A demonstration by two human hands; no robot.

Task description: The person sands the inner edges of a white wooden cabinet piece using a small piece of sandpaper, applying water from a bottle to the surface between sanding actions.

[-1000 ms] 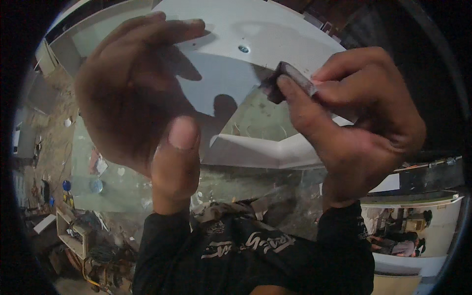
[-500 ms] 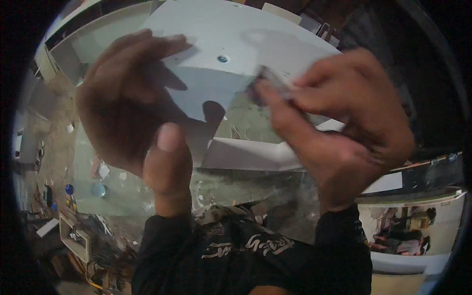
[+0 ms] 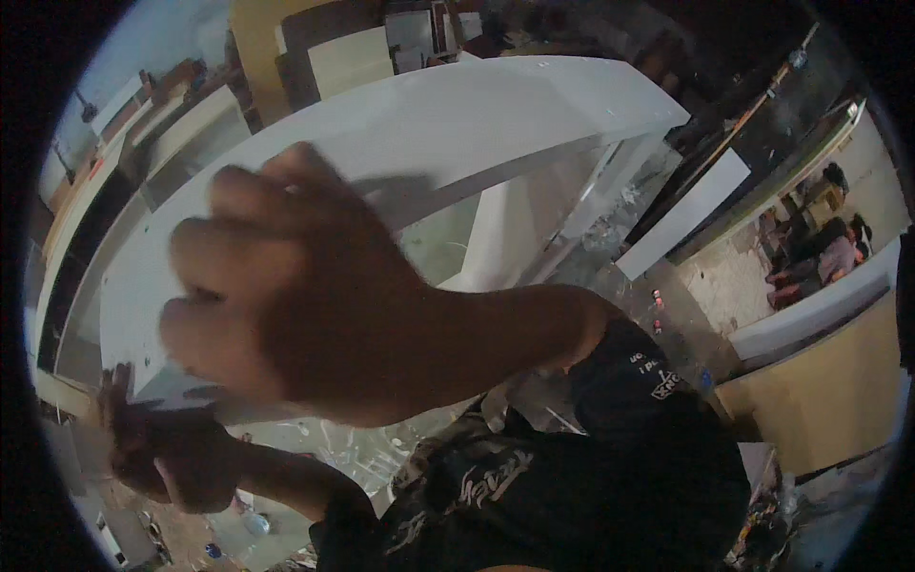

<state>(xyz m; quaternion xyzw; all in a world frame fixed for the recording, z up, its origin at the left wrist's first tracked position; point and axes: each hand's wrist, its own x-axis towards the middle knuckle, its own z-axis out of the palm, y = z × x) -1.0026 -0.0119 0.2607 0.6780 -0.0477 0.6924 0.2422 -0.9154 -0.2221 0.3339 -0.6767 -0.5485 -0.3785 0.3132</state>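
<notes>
My right hand (image 3: 286,286) crosses over the white curved panel (image 3: 457,114) with its fingers curled into a closed grip, knuckles up. Whatever it may hold is hidden beneath the fingers. At the lower left, my left hand (image 3: 176,458) is beside the panel's left end, dark and slightly blurred. Its fingers stretch upward and the thumb is apart; I cannot tell whether they touch the panel. Under the curved top, a white upright side (image 3: 515,224) of the same piece shows.
Long white cabinet-like pieces (image 3: 205,133) stand at the far left. A white board (image 3: 691,214) leans at the right, near a tan panel (image 3: 820,381). Farther right, a person (image 3: 824,257) sits or crouches. Litter (image 3: 381,448) is scattered on the floor.
My view has swung, bringing more of the white piece into sight. My right hand moved left across the panel, and the small dark piece it pinched is now hidden. My left hand dropped lower left.
</notes>
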